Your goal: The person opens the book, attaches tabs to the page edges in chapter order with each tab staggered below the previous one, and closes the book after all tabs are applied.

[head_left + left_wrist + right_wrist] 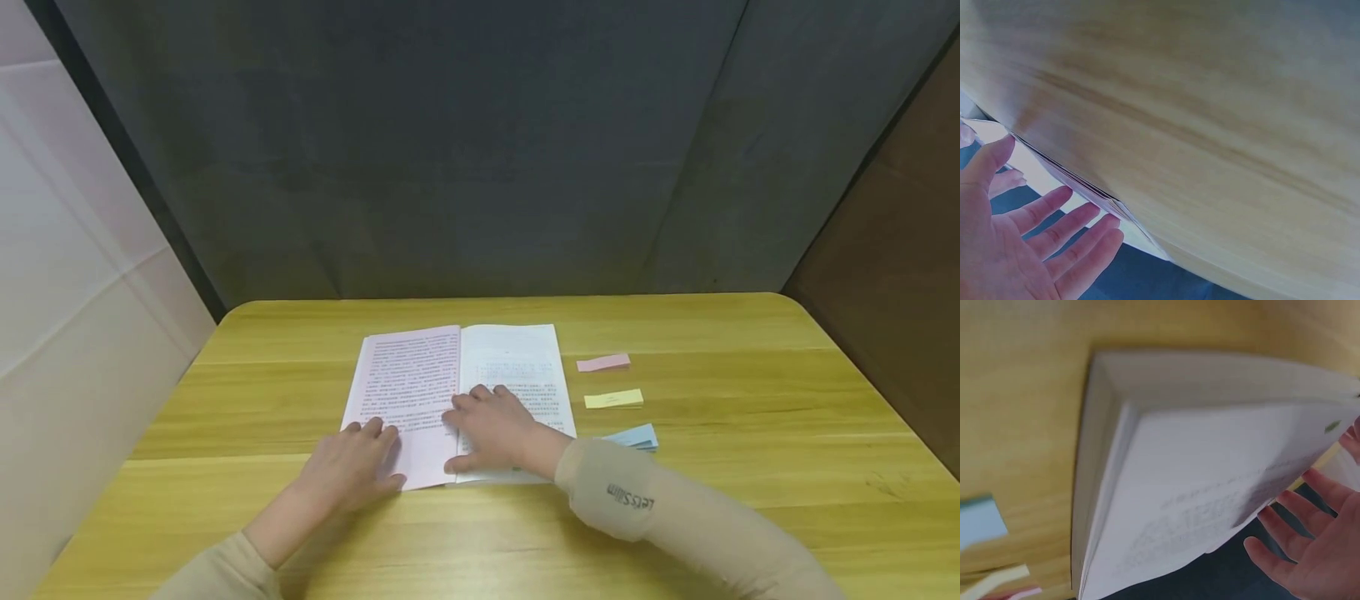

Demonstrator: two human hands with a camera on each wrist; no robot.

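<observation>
An open book (420, 367) lies on the wooden table, its left page pinkish and its right page (1191, 487) white, both printed with text. My left hand (351, 465) rests at the lower left edge of the left page, fingers spread and fairly straight, as the left wrist view also shows of the hand (1041, 231). Across the lower part of the right page, near the middle fold, lies my right hand (495, 429). Its fingers (1288, 534) are extended and spread, pointing toward the fold. Neither hand grips anything.
Right of the book lie a pink paper strip (603, 362), a yellow strip (613, 399) and blue strips (633, 437), the last partly behind my right sleeve. A dark cloth wall (480, 150) stands behind the table, with a white panel (82, 217) on the left.
</observation>
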